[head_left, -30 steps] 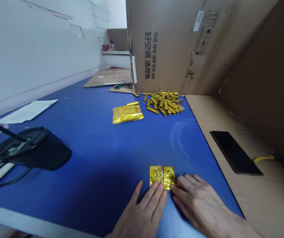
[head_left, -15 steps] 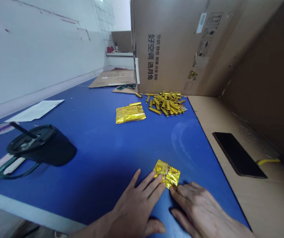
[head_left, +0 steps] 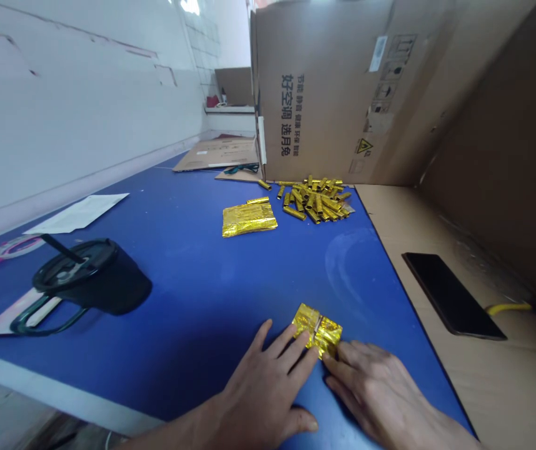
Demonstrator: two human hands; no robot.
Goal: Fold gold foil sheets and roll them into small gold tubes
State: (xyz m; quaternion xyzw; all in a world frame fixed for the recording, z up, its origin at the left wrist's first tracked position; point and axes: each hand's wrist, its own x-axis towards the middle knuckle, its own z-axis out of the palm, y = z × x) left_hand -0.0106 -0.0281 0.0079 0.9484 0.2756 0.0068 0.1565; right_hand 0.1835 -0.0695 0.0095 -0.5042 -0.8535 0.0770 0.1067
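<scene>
A small sheet of gold foil [head_left: 330, 329] with a pale strip across its middle lies at an angle on the blue tabletop. My left hand [head_left: 268, 381] is spread flat, its fingertips resting on the foil's lower left edge and its thumb stretched out on the table. At the lower right edge, my right hand [head_left: 373, 381] has its fingers curled together and pinches the foil's near corner. The fingers hide that corner, so how it is folded there cannot be seen. Farther up the table lies a flat stack of gold foil [head_left: 249, 220], with a single gold tube along its back edge.
A heap of gold foil tubes [head_left: 317, 201] lies against the big cardboard box [head_left: 328, 94]. To the left stand a dark lidded mug [head_left: 122, 281] with a straw and a white paper [head_left: 80, 212]. A black phone [head_left: 453, 295] rests on cardboard at the right.
My right thumb has drawn in toward the fingers at the foil's near corner. My left hand stays spread on the foil. The whole view has shifted slightly.
</scene>
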